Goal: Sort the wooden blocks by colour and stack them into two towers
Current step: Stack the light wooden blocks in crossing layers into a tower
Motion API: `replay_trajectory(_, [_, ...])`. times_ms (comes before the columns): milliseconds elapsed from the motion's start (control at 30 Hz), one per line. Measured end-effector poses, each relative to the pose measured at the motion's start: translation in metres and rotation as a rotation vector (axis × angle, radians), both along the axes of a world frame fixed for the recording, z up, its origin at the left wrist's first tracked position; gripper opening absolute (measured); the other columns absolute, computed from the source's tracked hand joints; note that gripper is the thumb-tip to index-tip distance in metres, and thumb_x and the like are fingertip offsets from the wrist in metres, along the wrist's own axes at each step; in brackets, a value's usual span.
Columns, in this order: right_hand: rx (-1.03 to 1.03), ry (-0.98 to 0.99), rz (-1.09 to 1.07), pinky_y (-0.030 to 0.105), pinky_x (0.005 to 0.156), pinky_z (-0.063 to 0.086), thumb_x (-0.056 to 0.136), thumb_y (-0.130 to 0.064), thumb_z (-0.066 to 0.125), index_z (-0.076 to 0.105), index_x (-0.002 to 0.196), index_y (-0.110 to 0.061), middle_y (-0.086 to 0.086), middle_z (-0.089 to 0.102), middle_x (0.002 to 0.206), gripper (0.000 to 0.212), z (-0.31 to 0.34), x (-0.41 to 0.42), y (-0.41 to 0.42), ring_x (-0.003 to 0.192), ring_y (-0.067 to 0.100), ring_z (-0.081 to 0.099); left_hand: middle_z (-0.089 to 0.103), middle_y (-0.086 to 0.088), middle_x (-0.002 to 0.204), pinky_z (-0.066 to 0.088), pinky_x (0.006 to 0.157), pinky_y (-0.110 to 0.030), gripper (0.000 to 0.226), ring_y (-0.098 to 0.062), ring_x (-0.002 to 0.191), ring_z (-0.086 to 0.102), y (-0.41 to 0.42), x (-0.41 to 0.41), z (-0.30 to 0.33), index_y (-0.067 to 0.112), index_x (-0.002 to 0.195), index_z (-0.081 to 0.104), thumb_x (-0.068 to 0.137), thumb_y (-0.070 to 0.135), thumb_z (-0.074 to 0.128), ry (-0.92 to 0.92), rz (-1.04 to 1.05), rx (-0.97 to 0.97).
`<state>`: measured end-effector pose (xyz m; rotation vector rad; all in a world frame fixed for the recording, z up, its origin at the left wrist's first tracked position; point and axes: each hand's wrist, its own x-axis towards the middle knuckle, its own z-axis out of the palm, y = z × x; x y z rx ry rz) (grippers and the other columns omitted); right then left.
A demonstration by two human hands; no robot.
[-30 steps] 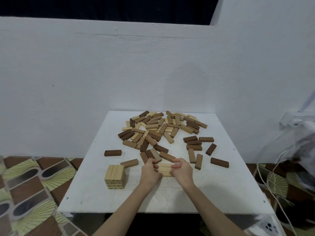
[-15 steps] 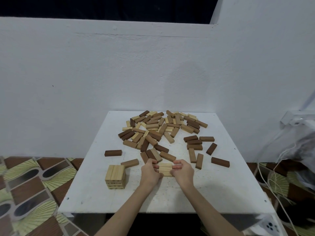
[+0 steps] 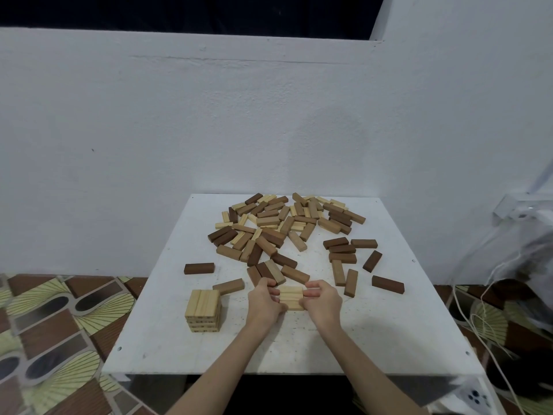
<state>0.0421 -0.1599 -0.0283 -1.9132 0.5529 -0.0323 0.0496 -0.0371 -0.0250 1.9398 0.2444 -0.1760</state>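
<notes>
Three light wooden blocks lie side by side as a row near the middle of the white table. My left hand grips the row's left end and my right hand grips its right end, fingers curled over the top. A short tower of light blocks stands to the left of my hands. A mixed pile of light and dark blocks covers the far half of the table. Loose dark blocks lie to the right.
A single dark block lies near the table's left edge. A white wall rises right behind the table. Cables and a plastic bag crowd the floor on the right. Patterned floor tiles show on the left.
Both hands stay clasped on the row of light blocks; they have barely shifted. The piles and the tower are unchanged.
</notes>
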Motion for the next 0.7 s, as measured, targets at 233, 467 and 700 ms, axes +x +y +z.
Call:
replay_trajectory(233, [0.035,0.028,-0.019,0.026,0.076,0.055,0.071,0.009,0.073,0.066,0.094,-0.012,-0.004,0.065,0.077,0.032,0.0017,-0.0004,-0.0024,0.082,0.014,0.064,0.054,0.0,0.087,0.043,0.048,-0.004,0.05,-0.004,0.063,0.047,0.0002,-0.0016,-0.0003,0.002,0.116,0.053,0.072,-0.011,0.072,0.013,0.034,-0.03])
replay_trajectory(467, [0.049,0.023,-0.029,0.025,0.074,0.055,0.07,0.008,0.074,0.063,0.088,-0.015,-0.005,0.065,0.076,0.032,0.0024,-0.0018,-0.0021,0.08,0.013,0.064,0.056,0.0,0.086,0.044,0.05,-0.005,0.051,-0.004,0.064,0.05,0.0018,-0.0032,-0.0005,0.002,0.115,0.054,0.07,-0.01,0.073,0.002,0.045,-0.039])
replay_trajectory(700, [0.06,0.011,-0.029,0.018,0.067,0.051,0.07,0.007,0.074,0.064,0.087,-0.015,-0.004,0.066,0.077,0.03,0.0019,-0.0038,-0.0027,0.076,0.009,0.063,0.056,-0.002,0.086,0.046,0.049,-0.007,0.049,-0.006,0.065,0.051,0.0032,-0.0042,-0.001,0.003,0.112,0.054,0.069,-0.011,0.074,0.009,0.043,-0.041])
